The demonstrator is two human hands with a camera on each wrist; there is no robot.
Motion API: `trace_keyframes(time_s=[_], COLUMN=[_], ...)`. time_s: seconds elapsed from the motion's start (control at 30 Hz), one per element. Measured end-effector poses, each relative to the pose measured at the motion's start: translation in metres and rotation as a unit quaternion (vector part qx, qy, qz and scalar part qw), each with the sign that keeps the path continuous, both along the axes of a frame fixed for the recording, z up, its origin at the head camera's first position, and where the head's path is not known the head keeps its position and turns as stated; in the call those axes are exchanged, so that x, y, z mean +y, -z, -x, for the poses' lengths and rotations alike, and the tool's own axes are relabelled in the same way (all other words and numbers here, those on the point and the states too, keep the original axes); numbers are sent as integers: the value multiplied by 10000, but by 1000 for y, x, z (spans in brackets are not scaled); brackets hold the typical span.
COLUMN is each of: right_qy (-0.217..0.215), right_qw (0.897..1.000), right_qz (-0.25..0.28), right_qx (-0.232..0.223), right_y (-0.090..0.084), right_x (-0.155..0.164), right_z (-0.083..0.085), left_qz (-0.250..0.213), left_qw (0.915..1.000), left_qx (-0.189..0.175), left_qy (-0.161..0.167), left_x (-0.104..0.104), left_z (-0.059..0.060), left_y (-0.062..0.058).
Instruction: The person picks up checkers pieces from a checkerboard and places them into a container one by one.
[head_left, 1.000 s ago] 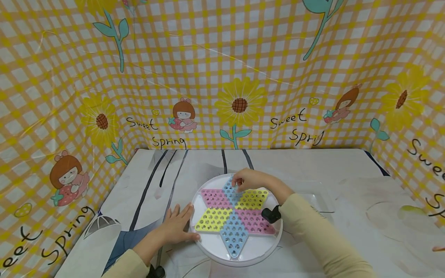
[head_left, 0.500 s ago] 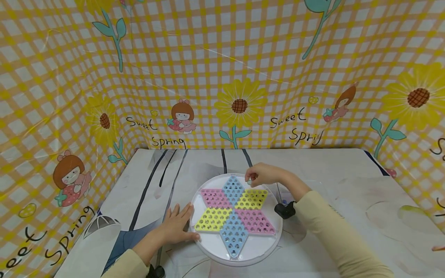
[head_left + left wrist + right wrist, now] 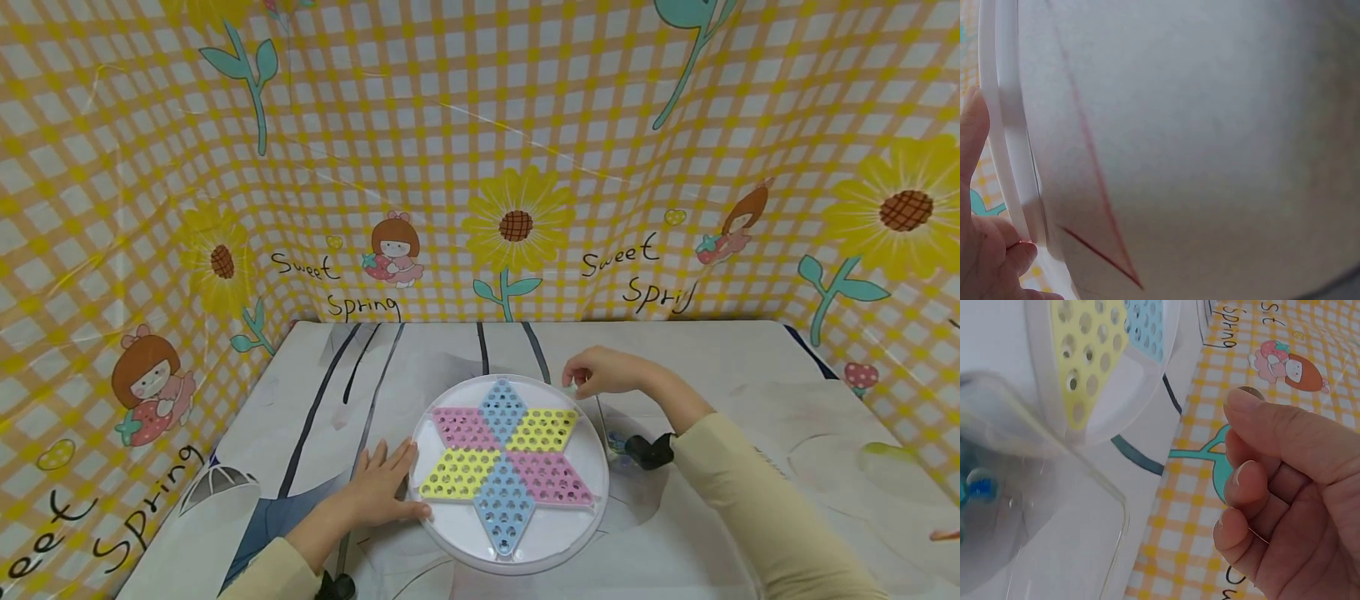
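Note:
A round white Chinese checkers board (image 3: 454,530) with pink, yellow and blue perforated sections lies on the table. My left hand (image 3: 378,492) rests at its left rim, fingers spread and thumb on the edge; the left wrist view catches a few fingers (image 3: 971,140) beside the rim. Above the table, just past the board's upper right rim, my right hand (image 3: 609,372) pinches a small clear marble (image 3: 1250,394) between thumb and forefinger. Several small marbles sit in the top blue section (image 3: 503,404).
Right of the board stands a clear plastic box (image 3: 1124,509) holding some blue and clear marbles (image 3: 982,487), partly hidden by my right wrist camera (image 3: 649,451). A yellow checked cloth (image 3: 442,125) hangs around the table's back and sides.
My right hand has moved right from the board's top blue section to beyond the rim, carrying the marble. My left hand has stayed in place.

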State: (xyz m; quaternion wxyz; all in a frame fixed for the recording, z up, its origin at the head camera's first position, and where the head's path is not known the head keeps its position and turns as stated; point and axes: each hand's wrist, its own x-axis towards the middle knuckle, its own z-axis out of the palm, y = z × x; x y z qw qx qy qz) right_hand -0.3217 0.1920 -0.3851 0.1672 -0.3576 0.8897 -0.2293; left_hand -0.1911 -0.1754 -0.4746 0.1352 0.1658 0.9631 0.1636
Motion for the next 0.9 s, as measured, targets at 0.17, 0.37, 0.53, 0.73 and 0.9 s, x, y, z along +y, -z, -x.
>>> trace_keyframes(time_s=[0.17, 0.37, 0.53, 0.73, 0.9], right_qy=[60, 250, 293, 397, 500], right_qw=[10000, 9994, 9991, 9985, 9979], right_qz=[39, 45, 104, 90, 39], right_qx=[-33, -235, -301, -378, -414], right_y=[-1, 0, 2, 4, 4], right_x=[16, 37, 53, 67, 78], right_z=[0, -1, -4, -7, -10], left_qz=[15, 21, 19, 13, 2], left_qw=[10000, 10000, 9999, 9999, 10000], left_qx=[-9, -24, -46, -66, -67], left_qy=[-27, -57, -90, -86, -62], left_x=[1, 2, 3, 4, 5], left_z=[-1, -3, -3, -3, -3], left_y=[-1, -1, -1, -2, -4])
